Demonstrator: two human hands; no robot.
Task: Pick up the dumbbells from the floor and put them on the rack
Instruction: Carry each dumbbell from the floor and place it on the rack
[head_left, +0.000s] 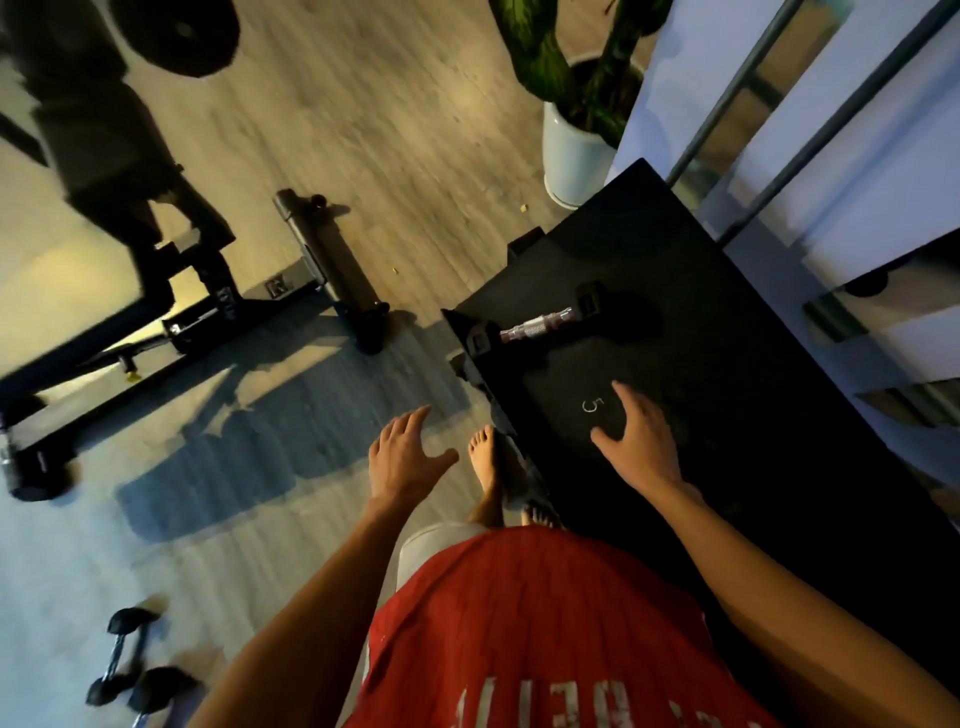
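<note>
Dumbbells with black heads (122, 660) lie on the grey wooden floor (311, 519), well apart from both hands. The left hand (402, 460) and right hand (639, 441) hover with fingers spread, holding nothing. The right is over the black rack (753, 364), where a chrome-handled dumbbell (540, 327) rests.

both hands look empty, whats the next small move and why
Probably turn left and step toward the floor dumbbells. The left hand and right hand are both open and hold nothing. One dumbbell with a shiny handle already lies on the rack, and the others lie at lower left.
</note>
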